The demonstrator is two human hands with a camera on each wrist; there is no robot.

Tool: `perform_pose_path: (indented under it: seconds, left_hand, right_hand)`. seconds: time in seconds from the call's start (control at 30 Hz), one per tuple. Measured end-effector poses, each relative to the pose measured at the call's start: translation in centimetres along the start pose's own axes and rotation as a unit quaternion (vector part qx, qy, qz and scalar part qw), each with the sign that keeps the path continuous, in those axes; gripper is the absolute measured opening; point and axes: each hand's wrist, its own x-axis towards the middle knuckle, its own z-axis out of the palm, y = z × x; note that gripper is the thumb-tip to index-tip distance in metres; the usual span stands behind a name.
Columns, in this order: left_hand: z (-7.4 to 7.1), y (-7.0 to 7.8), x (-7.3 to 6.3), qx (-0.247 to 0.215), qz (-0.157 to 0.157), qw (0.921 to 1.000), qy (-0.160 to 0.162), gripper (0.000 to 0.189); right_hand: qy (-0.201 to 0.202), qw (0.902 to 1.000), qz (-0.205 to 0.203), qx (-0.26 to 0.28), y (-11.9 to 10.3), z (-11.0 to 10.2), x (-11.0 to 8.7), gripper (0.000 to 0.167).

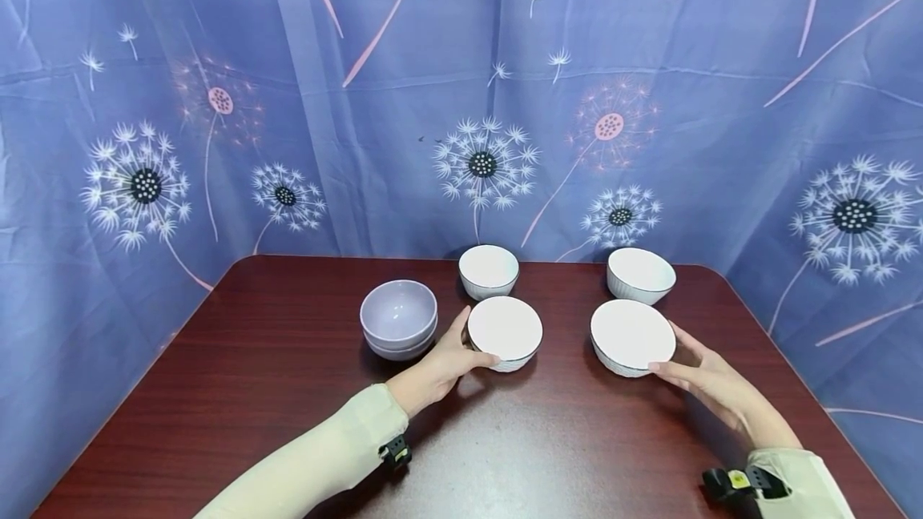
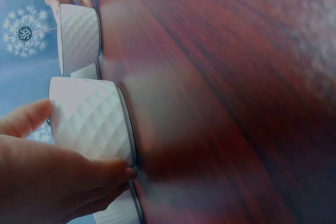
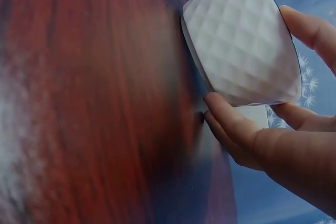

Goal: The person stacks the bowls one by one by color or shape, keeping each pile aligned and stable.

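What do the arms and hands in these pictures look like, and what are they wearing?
They're a person's: an ungloved left hand and ungloved right hand. The pale cream fabric left sleeve and matching right sleeve end near the wrists. Each wrist carries a small black device, left device and right device, the right one with a yellow marking.

Left hand [image 2: 58, 177] on white bowl [image 2: 90, 119]

2 pale cream sleeves [image 1: 324, 451] bear black wrist devices [image 1: 724, 481], the right yellow-marked.
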Motion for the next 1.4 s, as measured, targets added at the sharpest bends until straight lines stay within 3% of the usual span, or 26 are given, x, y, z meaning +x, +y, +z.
perform_pose_path:
  seconds: [0.7,1.03,1.3,1.4]
  left_hand:
    - [-0.1,0.0,-0.2,0.0,0.001,1.0,-0.005,0.105]
    - [-0.1,-0.2,0.0,0.002,-0.004,1.0,-0.003,0.104]
    - [-0.2,-0.2,-0.1,-0.007,-0.001,0.9999,-0.008,0.105]
    - [-0.3,-0.1,-0.1,-0.009,0.002,0.9999,-0.011,0.104]
  right_hand:
    - [-0.022,0.9916,-0.071,0.105,0.7,0.8,-0.1,0.083]
    - [0.015,0.995,-0.034,0.093,0.2,0.9,0.3,0.079]
    - [-0.014,0.9838,-0.051,0.171,-0.2,0.6,0.6,0.058]
    - [-0.018,0.9829,-0.051,0.176,-0.8,0.6,0.8,0.059]
